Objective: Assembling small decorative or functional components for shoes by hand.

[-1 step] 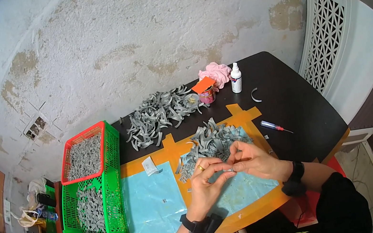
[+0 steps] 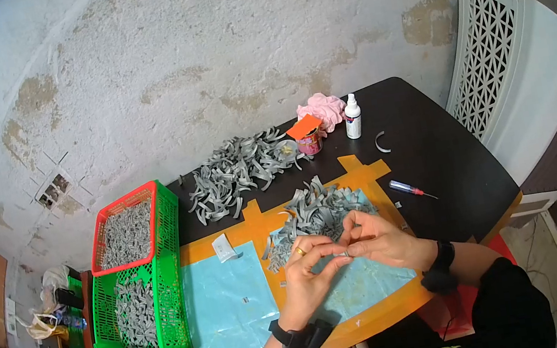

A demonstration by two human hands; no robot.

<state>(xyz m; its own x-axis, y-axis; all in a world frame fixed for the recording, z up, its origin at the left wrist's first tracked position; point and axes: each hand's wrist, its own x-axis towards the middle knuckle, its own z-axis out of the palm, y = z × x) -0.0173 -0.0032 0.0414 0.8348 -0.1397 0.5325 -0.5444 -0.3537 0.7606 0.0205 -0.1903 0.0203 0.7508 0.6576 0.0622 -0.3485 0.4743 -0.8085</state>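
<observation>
Close together over the near right part of the table, my left hand [image 2: 309, 272] and my right hand [image 2: 384, 242] meet at their fingertips. Both are closed in a pinch on a small grey piece [image 2: 346, 254], mostly covered by the fingers. Just beyond them is a heap of curved grey strips [image 2: 323, 207], with smaller grey bits [image 2: 277, 253] at its left edge. Under my hands lies a light blue sheet [image 2: 374, 282], edged with orange tape [image 2: 345, 327].
At left, a green basket [image 2: 175, 326] holds grey pieces, with a red-rimmed basket [image 2: 156, 225] on it. A larger strip pile [image 2: 231, 170] lies toward the wall, near a tin [image 2: 311, 143], pink cloth [image 2: 323, 108] and white bottle [image 2: 353, 118]. A screwdriver [image 2: 407, 188] lies right.
</observation>
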